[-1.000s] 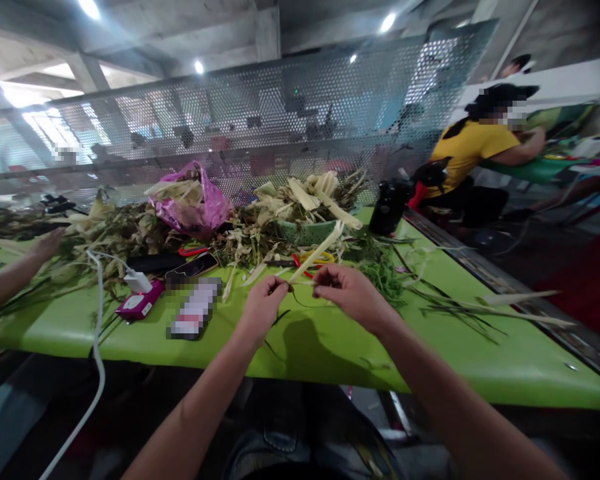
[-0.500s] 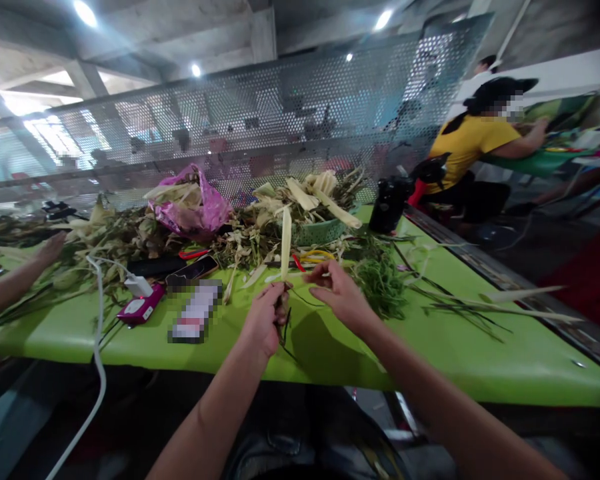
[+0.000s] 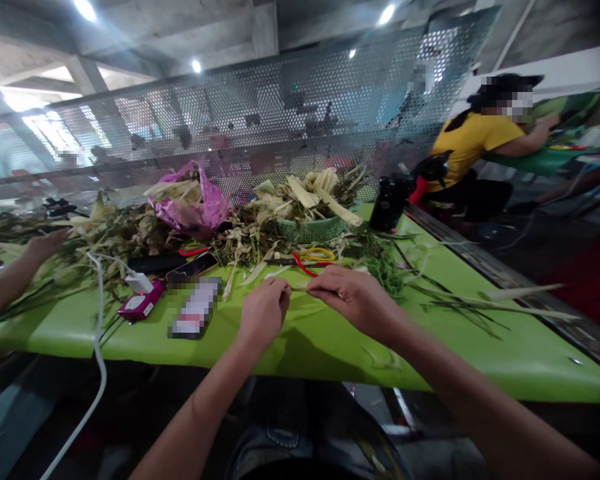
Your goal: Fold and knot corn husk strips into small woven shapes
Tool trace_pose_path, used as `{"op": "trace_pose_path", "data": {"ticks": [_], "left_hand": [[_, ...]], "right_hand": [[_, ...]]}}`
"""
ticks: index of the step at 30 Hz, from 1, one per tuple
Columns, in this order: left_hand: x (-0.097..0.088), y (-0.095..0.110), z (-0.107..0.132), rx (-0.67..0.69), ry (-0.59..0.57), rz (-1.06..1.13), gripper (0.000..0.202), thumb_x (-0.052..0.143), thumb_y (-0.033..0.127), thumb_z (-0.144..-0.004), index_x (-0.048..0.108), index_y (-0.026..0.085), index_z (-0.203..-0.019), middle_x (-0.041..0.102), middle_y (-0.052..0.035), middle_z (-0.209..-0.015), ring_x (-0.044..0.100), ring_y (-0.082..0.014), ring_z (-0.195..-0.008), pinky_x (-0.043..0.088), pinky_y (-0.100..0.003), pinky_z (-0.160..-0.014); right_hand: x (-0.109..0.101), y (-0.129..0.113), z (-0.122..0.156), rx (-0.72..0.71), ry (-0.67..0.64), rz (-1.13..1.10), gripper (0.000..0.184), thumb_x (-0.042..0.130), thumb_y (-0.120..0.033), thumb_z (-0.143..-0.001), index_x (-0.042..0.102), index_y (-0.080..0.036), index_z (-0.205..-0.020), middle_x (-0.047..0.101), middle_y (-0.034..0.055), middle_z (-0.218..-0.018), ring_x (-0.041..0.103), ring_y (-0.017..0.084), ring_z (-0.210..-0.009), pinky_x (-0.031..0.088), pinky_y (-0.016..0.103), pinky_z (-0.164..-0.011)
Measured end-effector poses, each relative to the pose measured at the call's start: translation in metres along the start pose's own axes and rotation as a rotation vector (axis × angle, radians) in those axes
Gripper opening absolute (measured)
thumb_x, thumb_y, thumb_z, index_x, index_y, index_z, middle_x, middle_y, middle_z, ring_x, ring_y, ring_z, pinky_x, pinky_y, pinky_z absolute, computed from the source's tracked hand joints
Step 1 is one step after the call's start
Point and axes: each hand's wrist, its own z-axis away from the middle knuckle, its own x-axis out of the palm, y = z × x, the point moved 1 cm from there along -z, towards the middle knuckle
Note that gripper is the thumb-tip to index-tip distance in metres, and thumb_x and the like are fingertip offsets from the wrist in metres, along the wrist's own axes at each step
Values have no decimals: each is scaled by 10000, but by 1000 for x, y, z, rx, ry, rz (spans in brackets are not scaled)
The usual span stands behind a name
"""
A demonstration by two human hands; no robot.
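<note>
My left hand [image 3: 264,308] is closed on one end of a pale strip of dried husk [image 3: 299,288], low over the green tabletop. At the strip's other end, the fingers of my right hand [image 3: 355,297] are pinched together. Only a short piece shows between the two hands; the rest is hidden by my fingers. Just beyond them lies a tool with red and yellow loop handles [image 3: 319,255]. A tangle of green shredded fibre [image 3: 386,270] is behind my right hand.
Dried husks fill a green basket [image 3: 313,230] and a pink plastic bag [image 3: 193,210]. A phone [image 3: 196,308], a magenta power strip [image 3: 143,301] and a white cable [image 3: 100,333] lie left. Another person's hand [image 3: 47,245] reaches in there. Long stems [image 3: 480,305] lie right.
The husk strip, upright in my left hand before, is now low and stretched between both hands. My right hand has moved in from open and apart to a pinch on it.
</note>
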Motion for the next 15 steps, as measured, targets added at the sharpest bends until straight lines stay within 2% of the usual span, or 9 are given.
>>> {"op": "trace_pose_path", "data": {"ticks": [2,4,6,9,12,15], "left_hand": [[-8,7,1,87,-100,-116,253,402,252,-915,640,185,-859,612,-49,-831,542,-158,-734,346,-264,-649],[-16,12,-1,163,-231,-138,247,433,250,-907,673,196,-886,627,-48,-832,559,-168,-750,361,-267,-658],[-22,14,-3,249,-324,-47,237,460,247,-901,692,200,-898,644,-47,-850,575,-173,-793,384,-266,-697],[-29,12,-6,323,-375,237,221,495,269,-895,704,197,-899,657,-45,-869,580,-168,-845,403,-257,-758],[-30,7,-5,240,-401,553,184,562,296,-858,711,187,-866,658,-47,-855,575,-162,-828,415,-250,-756],[-25,3,-5,22,-377,886,191,657,348,-783,705,168,-824,618,-26,-760,531,-124,-707,400,-217,-655]], "right_hand": [[-10,2,-5,-17,10,41,202,534,-269,-894,724,-209,-931,674,60,-858,604,184,-790,415,274,-707],[-16,9,-10,-26,2,-3,195,550,-272,-884,729,-200,-911,683,62,-866,610,186,-806,420,276,-728],[-17,19,-16,-11,-32,-108,182,583,-294,-865,735,-196,-875,695,51,-850,619,180,-794,426,274,-732],[-13,35,-22,80,-95,-304,196,636,-351,-822,740,-185,-830,707,39,-820,630,182,-775,439,283,-739],[-5,47,-22,192,-182,-492,254,670,-411,-776,745,-171,-816,715,44,-815,628,192,-777,447,305,-758],[1,53,-19,271,-259,-634,292,699,-440,-737,745,-171,-840,706,39,-791,611,180,-720,448,301,-702]]}}
